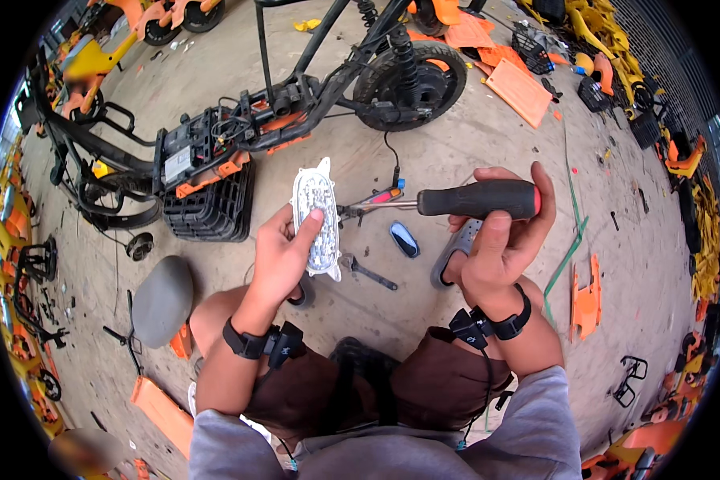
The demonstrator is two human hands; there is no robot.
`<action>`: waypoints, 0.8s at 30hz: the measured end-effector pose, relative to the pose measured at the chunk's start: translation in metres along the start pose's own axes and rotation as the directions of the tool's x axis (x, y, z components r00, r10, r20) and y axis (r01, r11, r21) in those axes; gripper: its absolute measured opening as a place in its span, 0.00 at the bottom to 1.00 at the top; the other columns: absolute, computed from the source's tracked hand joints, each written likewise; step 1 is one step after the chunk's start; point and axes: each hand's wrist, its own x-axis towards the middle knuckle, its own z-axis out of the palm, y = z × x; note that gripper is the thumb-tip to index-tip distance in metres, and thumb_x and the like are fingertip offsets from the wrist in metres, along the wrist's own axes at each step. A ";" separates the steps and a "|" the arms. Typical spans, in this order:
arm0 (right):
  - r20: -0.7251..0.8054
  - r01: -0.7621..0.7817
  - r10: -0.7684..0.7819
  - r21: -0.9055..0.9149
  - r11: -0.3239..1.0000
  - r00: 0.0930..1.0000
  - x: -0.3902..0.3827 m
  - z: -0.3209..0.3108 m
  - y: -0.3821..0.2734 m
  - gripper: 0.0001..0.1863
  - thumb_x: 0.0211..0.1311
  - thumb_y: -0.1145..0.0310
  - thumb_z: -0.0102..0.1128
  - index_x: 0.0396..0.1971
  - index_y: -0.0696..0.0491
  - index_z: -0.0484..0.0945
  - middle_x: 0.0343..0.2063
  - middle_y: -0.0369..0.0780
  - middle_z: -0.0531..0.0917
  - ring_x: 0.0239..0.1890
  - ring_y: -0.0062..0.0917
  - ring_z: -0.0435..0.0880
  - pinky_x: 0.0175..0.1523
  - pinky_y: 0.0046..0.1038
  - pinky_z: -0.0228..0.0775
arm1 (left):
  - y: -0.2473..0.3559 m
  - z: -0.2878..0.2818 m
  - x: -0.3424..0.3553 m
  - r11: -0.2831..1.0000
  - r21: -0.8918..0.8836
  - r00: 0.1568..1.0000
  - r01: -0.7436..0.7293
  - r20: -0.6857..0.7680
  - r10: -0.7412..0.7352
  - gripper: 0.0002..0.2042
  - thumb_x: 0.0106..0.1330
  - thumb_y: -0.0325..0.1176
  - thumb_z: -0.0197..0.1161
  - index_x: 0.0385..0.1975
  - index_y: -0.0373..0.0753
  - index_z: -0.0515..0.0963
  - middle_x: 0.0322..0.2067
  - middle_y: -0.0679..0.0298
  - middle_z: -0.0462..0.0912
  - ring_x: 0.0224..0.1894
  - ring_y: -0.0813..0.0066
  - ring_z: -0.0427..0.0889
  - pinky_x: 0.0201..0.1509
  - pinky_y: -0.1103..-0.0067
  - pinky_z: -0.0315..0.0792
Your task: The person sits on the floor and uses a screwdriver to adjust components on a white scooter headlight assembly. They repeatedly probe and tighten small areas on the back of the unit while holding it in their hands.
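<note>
My left hand (284, 248) grips a clear oval lamp unit (318, 228) with a white rim and small mounting tabs, its thumb pressed on the lens. In my right hand (500, 240) is a screwdriver (478, 198) with a thick black handle and red end. Its metal shaft points left toward a small dark part beside the lamp's edge; whether the tip touches that part I cannot tell. Below the lamp, an adjustable wrench (374, 275) lies on the floor. Near it are a dark oval piece with a pale blue, shiny face (404, 239) and a red-and-orange-handled tool (386, 195).
A stripped scooter frame (296, 112) stands ahead, with a black crate (208, 208) under it and a wheel (412, 88). A grey seat (162, 300) lies at left. Orange panels (520, 90), a green strap (570, 252) and loose parts litter the concrete floor.
</note>
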 end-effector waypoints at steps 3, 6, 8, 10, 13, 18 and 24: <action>0.028 0.007 -0.005 -0.065 0.998 1.000 -0.003 -0.004 0.000 0.33 0.72 0.64 0.52 0.69 0.56 0.47 0.46 0.55 0.77 0.27 0.24 0.81 0.31 0.23 0.75 | -0.001 0.002 0.002 0.997 -0.056 0.998 0.057 -0.005 -0.058 0.11 0.74 0.35 0.57 0.41 0.31 0.76 0.27 0.64 0.83 0.25 0.83 0.80 0.27 0.84 0.73; 0.046 -0.014 0.017 -0.073 0.997 0.999 -0.007 -0.004 -0.003 0.33 0.72 0.63 0.52 0.69 0.57 0.48 0.45 0.55 0.78 0.28 0.23 0.81 0.31 0.22 0.75 | 0.003 0.003 0.002 0.988 -0.126 0.996 0.084 -0.007 -0.086 0.12 0.73 0.37 0.58 0.41 0.31 0.76 0.27 0.62 0.84 0.24 0.82 0.81 0.27 0.83 0.74; 0.043 -0.022 0.024 -0.064 0.998 0.999 -0.009 -0.004 -0.003 0.33 0.73 0.63 0.52 0.69 0.57 0.48 0.44 0.55 0.78 0.28 0.23 0.81 0.31 0.22 0.75 | 0.005 0.005 0.001 0.989 -0.116 0.995 0.094 -0.007 -0.096 0.12 0.73 0.37 0.58 0.41 0.31 0.76 0.28 0.62 0.84 0.25 0.82 0.81 0.28 0.83 0.74; 0.051 -0.026 0.029 -0.061 0.998 0.998 -0.010 -0.003 -0.003 0.34 0.72 0.62 0.52 0.69 0.57 0.48 0.45 0.55 0.78 0.28 0.23 0.81 0.31 0.22 0.75 | 0.004 0.005 0.002 0.989 -0.110 0.995 0.103 -0.004 -0.104 0.12 0.73 0.36 0.58 0.42 0.31 0.76 0.28 0.62 0.84 0.25 0.81 0.82 0.28 0.83 0.75; 0.086 -0.050 0.060 -0.122 0.991 0.994 -0.010 -0.002 -0.006 0.33 0.74 0.59 0.47 0.70 0.56 0.46 0.46 0.55 0.77 0.28 0.26 0.82 0.29 0.25 0.78 | 0.000 0.003 0.004 0.987 -0.120 0.994 0.110 0.003 -0.110 0.11 0.73 0.35 0.59 0.43 0.31 0.76 0.29 0.62 0.84 0.27 0.80 0.83 0.30 0.82 0.76; 0.156 -0.022 0.048 -0.160 0.987 0.987 -0.010 0.001 -0.004 0.33 0.74 0.58 0.45 0.70 0.57 0.45 0.46 0.56 0.77 0.28 0.27 0.83 0.28 0.26 0.78 | 0.002 0.005 0.002 0.983 -0.149 0.995 0.104 0.015 -0.103 0.11 0.73 0.33 0.59 0.45 0.31 0.76 0.30 0.62 0.84 0.28 0.80 0.83 0.31 0.82 0.77; 0.220 0.021 0.021 -0.186 0.982 0.975 -0.011 0.003 -0.002 0.34 0.73 0.58 0.47 0.70 0.58 0.46 0.47 0.56 0.77 0.34 0.28 0.82 0.38 0.28 0.77 | -0.001 -0.001 0.002 0.988 -0.128 0.996 0.091 0.029 -0.088 0.10 0.72 0.33 0.60 0.44 0.31 0.76 0.30 0.62 0.85 0.29 0.80 0.83 0.30 0.82 0.76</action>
